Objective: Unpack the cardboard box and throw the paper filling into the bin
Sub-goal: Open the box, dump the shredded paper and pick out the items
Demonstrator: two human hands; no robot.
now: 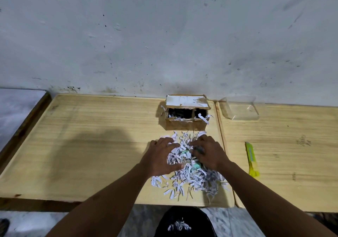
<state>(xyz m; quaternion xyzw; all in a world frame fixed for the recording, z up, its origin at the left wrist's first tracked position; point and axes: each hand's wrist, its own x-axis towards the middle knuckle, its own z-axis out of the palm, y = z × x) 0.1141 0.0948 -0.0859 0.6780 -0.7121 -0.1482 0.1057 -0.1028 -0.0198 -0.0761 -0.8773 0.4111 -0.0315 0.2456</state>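
Observation:
An open cardboard box (185, 125) stands against the wall on the wooden table (91, 145), with a few paper shreds left inside. In front of it lies a heap of shredded white paper filling (190, 178). My left hand (161, 156) rests flat on the heap's left side, fingers spread. My right hand (208, 152) presses on the heap's right side, fingers curled around shreds and a small dark thing I cannot make out. Pale green objects (196, 165) peek out between the hands. A black bin (184, 222) with some shreds in it sits below the table's front edge.
A clear plastic container (239, 109) stands at the back on the adjoining right table. A yellow-green utility knife (251, 160) lies right of the heap. A seam runs between the two tables just right of the box. The wall is close behind.

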